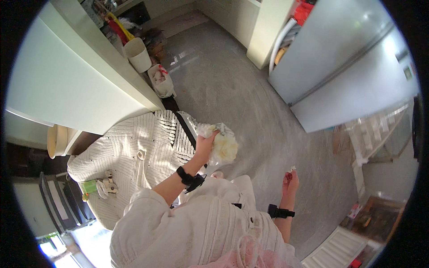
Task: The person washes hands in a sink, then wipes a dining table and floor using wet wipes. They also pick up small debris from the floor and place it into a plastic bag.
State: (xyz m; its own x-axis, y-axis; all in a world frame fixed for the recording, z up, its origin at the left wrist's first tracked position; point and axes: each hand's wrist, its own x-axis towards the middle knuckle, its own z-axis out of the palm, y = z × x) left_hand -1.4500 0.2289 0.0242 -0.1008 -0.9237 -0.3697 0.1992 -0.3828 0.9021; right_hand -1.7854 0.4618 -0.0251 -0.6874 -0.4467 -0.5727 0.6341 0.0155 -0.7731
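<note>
My left hand [205, 147] grips a clear plastic bag [225, 147] with pale yellowish contents, held over the edge of a sofa with a cream ribbed cover [134, 144]. What exactly the bag contains cannot be told. Off to the right, above the grey floor, my right hand [291, 181] pinches a small whitish piece [292, 169] between its fingertips; its kind is too small to tell. Each wrist wears a black strap. On the sofa lie a green pack [89, 186] and a white roll-like item [110, 185].
A silvery refrigerator [335, 63] stands at the upper right. Along the wall at the upper left are a white bin [138, 55] and a bag-lined bin [161, 82]. A pale partition [73, 77] rises beside the sofa. A white slatted rack [372, 134] stands at the right.
</note>
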